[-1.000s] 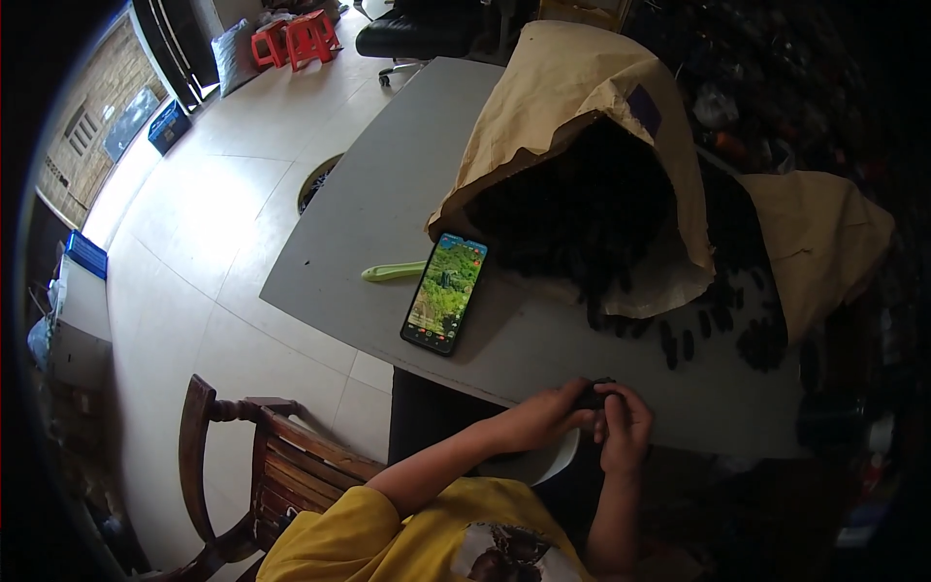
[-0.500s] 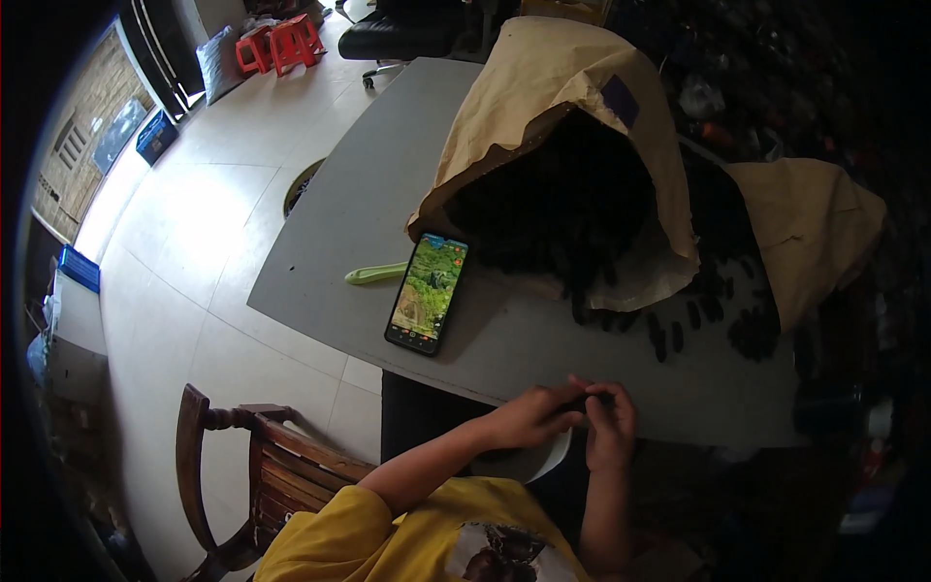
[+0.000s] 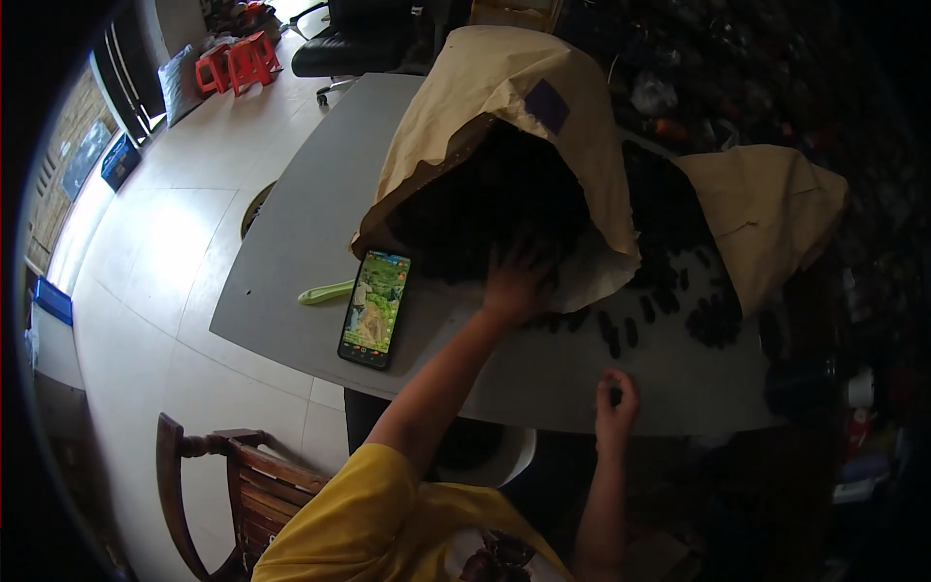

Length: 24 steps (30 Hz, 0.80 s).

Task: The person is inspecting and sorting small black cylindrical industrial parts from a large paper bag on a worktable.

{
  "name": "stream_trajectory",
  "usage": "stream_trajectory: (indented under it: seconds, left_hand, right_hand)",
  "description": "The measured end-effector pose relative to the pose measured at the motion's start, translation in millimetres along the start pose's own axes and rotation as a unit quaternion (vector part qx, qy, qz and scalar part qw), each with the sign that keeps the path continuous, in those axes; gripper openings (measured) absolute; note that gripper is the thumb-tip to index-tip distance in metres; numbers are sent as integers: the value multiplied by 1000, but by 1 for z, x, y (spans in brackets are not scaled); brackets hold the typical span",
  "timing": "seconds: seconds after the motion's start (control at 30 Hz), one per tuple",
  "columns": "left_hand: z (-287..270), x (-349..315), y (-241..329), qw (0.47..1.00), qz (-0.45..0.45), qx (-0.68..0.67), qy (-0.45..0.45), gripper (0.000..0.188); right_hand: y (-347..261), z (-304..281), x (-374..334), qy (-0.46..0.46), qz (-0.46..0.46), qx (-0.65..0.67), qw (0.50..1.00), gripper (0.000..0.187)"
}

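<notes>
Near the middle of the frame, the left hand point(image 3: 521, 281) reaches to the mouth of a large brown paper bag point(image 3: 499, 73), its fingers spread over the dark contents and grasping nothing that can be made out. Small, elongated dark pieces point(image 3: 631, 333) lie loose on the grey tabletop point(image 3: 281, 242) right of centre, just outside the bag's mouth, and more fill its shadowed inside. Right of centre and lower, the right hand point(image 3: 617, 412) is raised by the near edge of the tabletop, its fingers curled toward the thumb; a dark patch shows between them, but whether it is a gripped piece cannot be told. Left of the bag's mouth lies a smartphone point(image 3: 375, 310) with a lit, mostly green screen, and a light-green handle point(image 3: 325, 293) pokes out beside it. Another stretch of brown paper point(image 3: 776, 213) fills the right of the tabletop. At lower left stands a slatted wooden chair point(image 3: 276, 485); red plastic stools point(image 3: 252, 63) are at upper left.
</notes>
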<state>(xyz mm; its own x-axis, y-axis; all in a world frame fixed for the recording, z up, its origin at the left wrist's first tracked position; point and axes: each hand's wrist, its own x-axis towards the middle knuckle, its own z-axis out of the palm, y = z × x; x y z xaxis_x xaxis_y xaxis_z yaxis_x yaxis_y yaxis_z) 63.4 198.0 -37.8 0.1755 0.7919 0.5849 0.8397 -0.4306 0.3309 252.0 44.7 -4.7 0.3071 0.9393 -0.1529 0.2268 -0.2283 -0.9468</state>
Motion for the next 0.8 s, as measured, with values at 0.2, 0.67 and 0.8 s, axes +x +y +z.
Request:
stream_trajectory:
  seconds: [0.2,0.67,0.8]
  left_hand:
    - [-38,-32,-1,994,11,-9,-112,46]
    - [-121,-92,-16,982,102,-54,-148,30]
    - [-127,-102,-9,970,149,-18,-192,22]
  right_hand:
    - [-1,-3,42,135,-321,-332,877,21]
    - [20,-10,21,6,-178,-125,976,16]
    - [14,0,0,26,-203,-52,978,14]
